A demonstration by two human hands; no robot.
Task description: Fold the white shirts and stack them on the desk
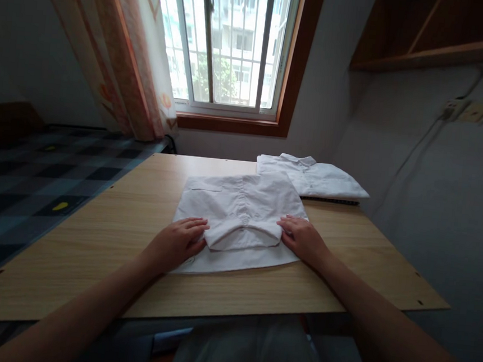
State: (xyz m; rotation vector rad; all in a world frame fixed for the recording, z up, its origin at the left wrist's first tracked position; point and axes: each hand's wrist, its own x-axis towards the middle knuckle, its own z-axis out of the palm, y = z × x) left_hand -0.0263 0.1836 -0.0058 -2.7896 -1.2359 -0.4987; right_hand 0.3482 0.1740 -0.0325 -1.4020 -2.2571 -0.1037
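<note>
A white shirt lies spread in a compact shape on the wooden table, its creased front strip running up the middle. Near its front edge, a folded band of the cloth bulges up in a low arch. My left hand is at the left end of this band, fingers and thumb closed on the fabric. At the right end, my right hand holds the cloth the same way, fingertips over the band. A second white shirt, neatly folded with its collar showing, lies behind to the right.
The wooden table has small dark holes along its edges. Under the folded shirt a dark strip-like edge shows. A bed with a checked cover stands left. Behind are a curtain and a barred window; a cable hangs right.
</note>
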